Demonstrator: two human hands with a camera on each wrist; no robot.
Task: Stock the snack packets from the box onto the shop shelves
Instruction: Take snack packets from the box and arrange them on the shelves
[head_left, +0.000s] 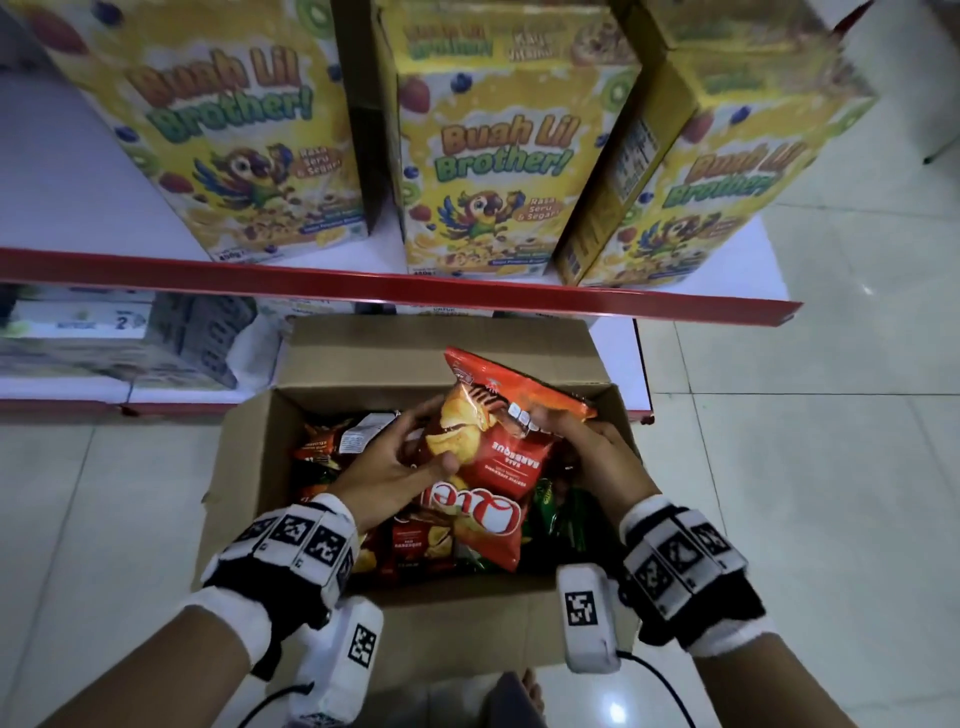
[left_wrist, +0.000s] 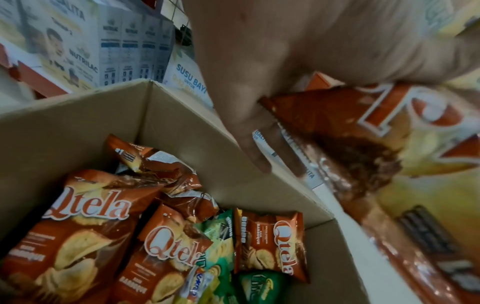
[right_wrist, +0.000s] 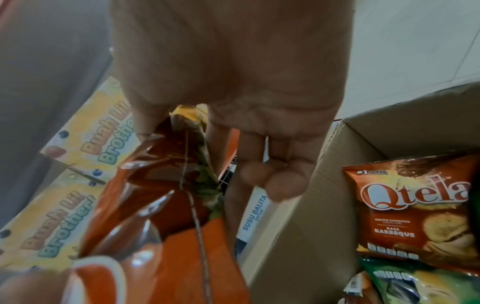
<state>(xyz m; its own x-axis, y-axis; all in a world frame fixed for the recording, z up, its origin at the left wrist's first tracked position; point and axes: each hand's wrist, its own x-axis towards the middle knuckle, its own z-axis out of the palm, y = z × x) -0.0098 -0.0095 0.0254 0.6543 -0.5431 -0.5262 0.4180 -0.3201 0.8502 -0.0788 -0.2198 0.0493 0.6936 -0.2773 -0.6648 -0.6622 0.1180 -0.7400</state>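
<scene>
While two hands grip one packet, three cereal boxes stand.

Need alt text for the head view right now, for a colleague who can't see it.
Both hands, left and right, hold a large red Qtela crisp packet above an open cardboard box of red and green snack packets, below a red-edged shelf of yellow cereal boxes.

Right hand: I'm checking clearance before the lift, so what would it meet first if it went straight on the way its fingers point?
Probably the box's far wall, beyond the Qtela packet that the right hand holds; depth is unclear.
</scene>
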